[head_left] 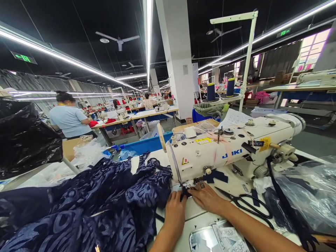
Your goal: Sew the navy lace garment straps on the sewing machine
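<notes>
A white sewing machine [210,147] stands in front of me. At its needle, my left hand [175,210] pinches a dark navy piece of fabric [186,191], fingers curled down onto it. My right hand [206,197] lies on the other side of the needle, its fingers stretched toward the same piece near the presser foot. Whether those right fingertips grip the cloth is hidden. Navy patterned lace garments [110,206] are heaped to the left, reaching up to the machine head. Black scissors [249,204] lie beside my right forearm.
Below my hands is a metal plate [203,239] with labels on it. Clear plastic bags [312,185] and dark strips are at the right. A black plastic bag [26,136] hangs at the left. Two thread cones [230,87] stand behind the machine. A person [68,117] stands farther back.
</notes>
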{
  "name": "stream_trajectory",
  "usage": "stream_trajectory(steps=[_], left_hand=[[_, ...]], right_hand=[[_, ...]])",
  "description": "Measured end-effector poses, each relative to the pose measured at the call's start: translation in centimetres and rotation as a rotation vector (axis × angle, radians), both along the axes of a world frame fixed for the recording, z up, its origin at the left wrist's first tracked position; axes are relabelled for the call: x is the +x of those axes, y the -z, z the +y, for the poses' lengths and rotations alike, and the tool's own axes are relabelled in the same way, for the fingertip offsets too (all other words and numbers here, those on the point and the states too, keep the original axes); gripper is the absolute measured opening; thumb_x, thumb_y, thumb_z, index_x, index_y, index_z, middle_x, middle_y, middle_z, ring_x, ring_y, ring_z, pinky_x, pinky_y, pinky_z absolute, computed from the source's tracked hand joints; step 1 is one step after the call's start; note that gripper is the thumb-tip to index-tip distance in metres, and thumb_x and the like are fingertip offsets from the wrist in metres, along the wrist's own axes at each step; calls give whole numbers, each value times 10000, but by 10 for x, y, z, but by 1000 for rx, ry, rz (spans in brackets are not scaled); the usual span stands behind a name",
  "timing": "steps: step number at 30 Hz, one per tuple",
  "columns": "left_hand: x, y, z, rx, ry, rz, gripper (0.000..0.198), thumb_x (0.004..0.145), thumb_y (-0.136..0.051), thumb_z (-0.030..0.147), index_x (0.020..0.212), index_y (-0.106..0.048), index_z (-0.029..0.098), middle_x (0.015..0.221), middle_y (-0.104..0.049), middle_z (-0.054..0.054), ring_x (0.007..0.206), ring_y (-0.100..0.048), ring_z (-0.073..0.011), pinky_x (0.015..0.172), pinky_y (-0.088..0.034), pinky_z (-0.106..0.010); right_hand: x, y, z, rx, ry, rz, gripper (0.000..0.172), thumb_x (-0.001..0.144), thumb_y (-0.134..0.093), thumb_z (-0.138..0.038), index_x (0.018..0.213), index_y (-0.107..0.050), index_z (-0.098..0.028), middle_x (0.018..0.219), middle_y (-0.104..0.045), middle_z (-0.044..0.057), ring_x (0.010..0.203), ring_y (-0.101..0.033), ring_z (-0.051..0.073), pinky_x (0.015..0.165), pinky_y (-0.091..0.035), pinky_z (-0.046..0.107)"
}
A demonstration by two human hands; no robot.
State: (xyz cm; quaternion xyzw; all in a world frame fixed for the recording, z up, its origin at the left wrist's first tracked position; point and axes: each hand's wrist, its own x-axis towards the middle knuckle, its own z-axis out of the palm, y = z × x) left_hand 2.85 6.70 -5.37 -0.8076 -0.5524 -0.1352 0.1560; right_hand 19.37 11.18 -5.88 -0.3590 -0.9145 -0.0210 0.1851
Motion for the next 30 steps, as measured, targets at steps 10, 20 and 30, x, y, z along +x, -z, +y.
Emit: stream_trajectory(steps=[10,20,30], left_hand=[[-11,-9,4,-123,123,-148,272,787,-438,55,939,-644,147,894,-603,-75,902,-561,-207,772,-521,-318],[-13,4,6,-188,109,-213,367,776,-427,-3,981,-651,202,870,-582,-53,892,-528,-188,757,-509,-293],[-19,1,5,-265,171,-145,520,677,-463,-72,1095,-596,206,1155,-599,-45,1103,-496,-202,888,-479,-334]], right_hand=[[-3,5,-2,-100,-73,192,270,817,-455,-118,1016,-636,-140,998,-640,136,873,-592,241,787,-471,391],[4,8,8,-248,-81,306,258,821,-485,-152,965,-678,-244,994,-674,41,923,-592,204,818,-473,337],[2,-6,-1,6,-172,54,280,823,-403,-43,948,-629,-152,957,-629,84,798,-562,196,703,-466,300]])
